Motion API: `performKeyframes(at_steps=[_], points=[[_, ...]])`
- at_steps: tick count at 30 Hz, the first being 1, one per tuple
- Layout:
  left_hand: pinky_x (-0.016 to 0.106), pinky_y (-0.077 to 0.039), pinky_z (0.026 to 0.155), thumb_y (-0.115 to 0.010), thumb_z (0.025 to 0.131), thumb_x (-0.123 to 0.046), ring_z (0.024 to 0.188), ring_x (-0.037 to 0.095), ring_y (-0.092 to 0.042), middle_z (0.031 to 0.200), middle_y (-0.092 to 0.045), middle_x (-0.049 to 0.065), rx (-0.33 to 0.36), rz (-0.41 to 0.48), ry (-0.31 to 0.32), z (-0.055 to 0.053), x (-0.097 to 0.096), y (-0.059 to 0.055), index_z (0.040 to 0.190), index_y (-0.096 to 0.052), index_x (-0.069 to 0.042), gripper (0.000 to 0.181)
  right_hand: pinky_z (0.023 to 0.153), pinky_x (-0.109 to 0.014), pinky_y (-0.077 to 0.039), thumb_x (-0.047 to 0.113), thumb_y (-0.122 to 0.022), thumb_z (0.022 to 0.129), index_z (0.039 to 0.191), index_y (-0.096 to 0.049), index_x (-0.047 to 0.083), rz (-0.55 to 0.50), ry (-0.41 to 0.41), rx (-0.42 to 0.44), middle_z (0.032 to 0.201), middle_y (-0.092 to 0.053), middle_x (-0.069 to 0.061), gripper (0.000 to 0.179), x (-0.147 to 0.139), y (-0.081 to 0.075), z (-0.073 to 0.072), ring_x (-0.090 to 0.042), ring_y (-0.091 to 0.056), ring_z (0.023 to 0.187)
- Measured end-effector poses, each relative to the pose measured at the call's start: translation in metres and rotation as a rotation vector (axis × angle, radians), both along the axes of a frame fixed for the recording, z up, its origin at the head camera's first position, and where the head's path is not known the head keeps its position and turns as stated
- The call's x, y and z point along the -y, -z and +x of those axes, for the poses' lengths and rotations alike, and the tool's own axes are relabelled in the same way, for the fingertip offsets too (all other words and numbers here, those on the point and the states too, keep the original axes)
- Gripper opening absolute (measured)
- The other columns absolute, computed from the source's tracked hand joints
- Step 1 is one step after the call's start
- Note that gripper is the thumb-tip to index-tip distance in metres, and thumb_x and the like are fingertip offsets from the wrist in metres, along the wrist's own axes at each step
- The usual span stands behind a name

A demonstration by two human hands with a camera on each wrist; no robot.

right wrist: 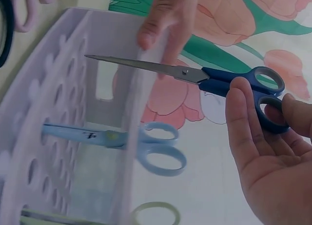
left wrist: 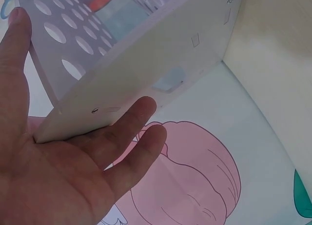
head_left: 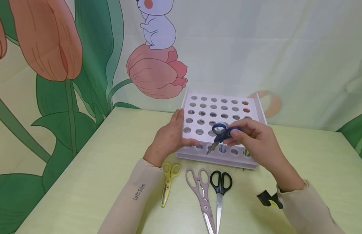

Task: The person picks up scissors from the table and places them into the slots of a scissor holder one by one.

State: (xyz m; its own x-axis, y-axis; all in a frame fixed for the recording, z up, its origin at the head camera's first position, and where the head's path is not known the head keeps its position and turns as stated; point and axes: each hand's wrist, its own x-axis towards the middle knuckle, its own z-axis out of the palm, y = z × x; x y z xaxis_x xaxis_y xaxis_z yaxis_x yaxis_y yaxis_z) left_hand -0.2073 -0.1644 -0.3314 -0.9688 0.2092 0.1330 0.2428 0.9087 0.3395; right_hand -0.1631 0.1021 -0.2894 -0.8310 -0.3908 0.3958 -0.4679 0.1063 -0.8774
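A white rack (head_left: 207,118) with rows of round holes in two tiers stands at the back of the table. My left hand (head_left: 166,138) holds its left side, thumb over the front corner and fingers along the outer side panel (left wrist: 161,64). With thumb and fingers, my right hand (head_left: 258,139) pinches dark-blue-handled scissors (right wrist: 212,81) by the handle, above the rack's front, blades pointing down and left. Light blue scissors (right wrist: 158,161) stand in the rack, their blades through the holes. Beside them is a pale green handle loop (right wrist: 156,205), partly cut off by the frame.
In front of the rack lie yellow scissors (head_left: 167,182), pale pink scissors (head_left: 205,198) and black-handled scissors (head_left: 219,191). A black strap piece (head_left: 265,198) sits at my right cuff. A printed curtain (head_left: 227,58) with tulips hangs behind the table (head_left: 315,172).
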Motion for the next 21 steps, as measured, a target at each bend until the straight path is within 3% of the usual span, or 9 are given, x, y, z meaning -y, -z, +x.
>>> performKeyframes(at_steps=[8, 21], points=[[0.041, -0.055, 0.081, -0.083, 0.073, -0.06, 0.105, 0.03, -0.063, 0.166, -0.014, 0.019, 0.025, -0.004, -0.006, 0.0, 0.0, -0.002, 0.161, -0.008, -0.001, 0.13, 0.076, -0.038, -0.057, -0.008, -0.058, 0.099, 0.109, -0.063, -0.014, -0.165, -0.073, -0.05, 0.098, -0.073, -0.017, 0.013, 0.011, -0.02, -0.003, -0.025, -0.074, 0.078], [0.042, -0.055, 0.081, -0.083, 0.074, -0.06, 0.108, 0.031, -0.064, 0.166, -0.015, 0.019, 0.019, -0.011, -0.005, 0.0, 0.0, -0.003, 0.161, -0.009, 0.0, 0.13, 0.075, -0.038, -0.058, -0.016, -0.056, 0.096, 0.109, -0.062, -0.019, -0.238, -0.09, -0.116, 0.099, -0.072, -0.024, 0.015, 0.021, -0.034, -0.005, -0.027, -0.074, 0.078]])
